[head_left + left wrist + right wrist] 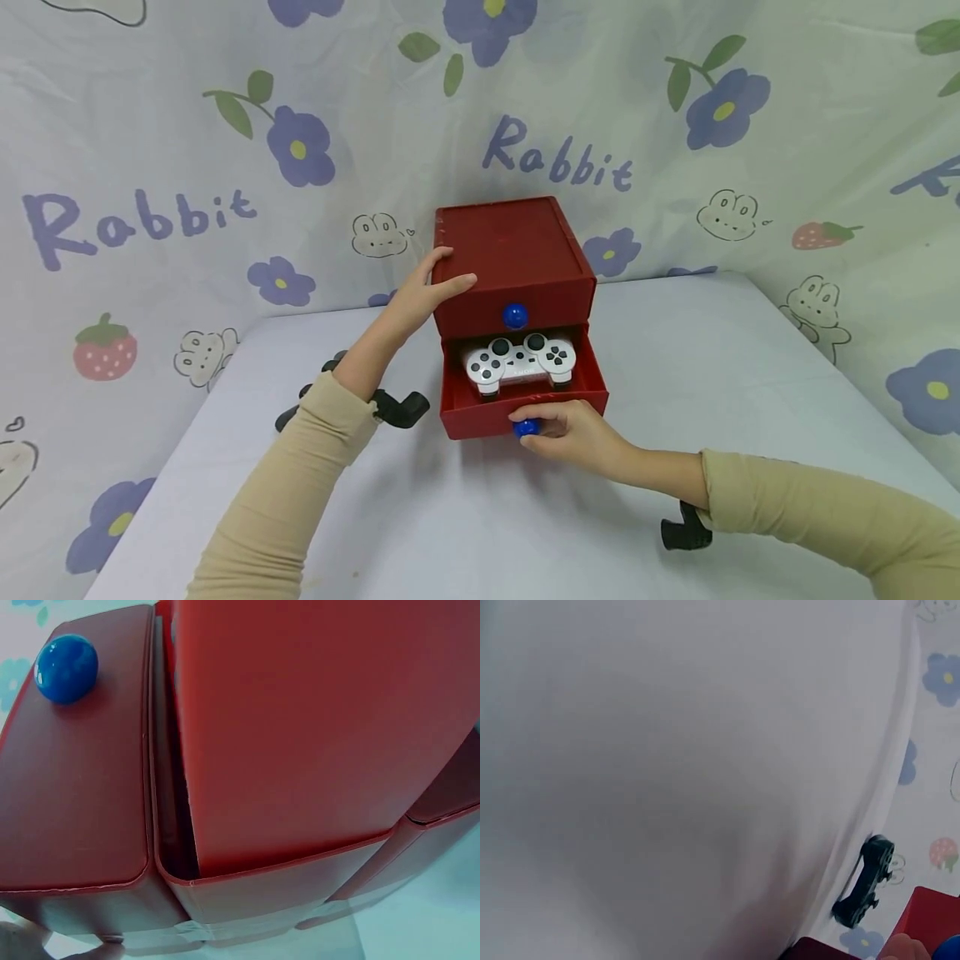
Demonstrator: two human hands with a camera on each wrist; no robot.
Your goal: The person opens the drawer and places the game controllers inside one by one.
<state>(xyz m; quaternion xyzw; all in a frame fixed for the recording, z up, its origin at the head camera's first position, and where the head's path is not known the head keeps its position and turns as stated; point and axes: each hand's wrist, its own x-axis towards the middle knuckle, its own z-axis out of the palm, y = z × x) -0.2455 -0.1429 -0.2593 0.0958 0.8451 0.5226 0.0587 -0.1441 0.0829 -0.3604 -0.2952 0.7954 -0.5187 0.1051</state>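
A red two-drawer box (517, 242) stands on the table, its lower drawer (480, 425) pulled out. A white game controller (521, 362) lies in that drawer. My right hand (581, 433) pinches the lower drawer's blue knob (527, 427) between thumb and fingers. My left hand (423, 296) rests on the box's left side and top edge, thumb lying on the top. The upper drawer's blue knob (66, 669) shows in the left wrist view, and that drawer is closed. A black game controller (866, 881) appears in the right wrist view; in the head view my left forearm partly covers it.
A white cloth covers the table (720, 375). Behind it hangs a curtain (375, 167) printed with rabbits, flowers and strawberries. Black camera mounts (686, 529) stick out from both wrists.
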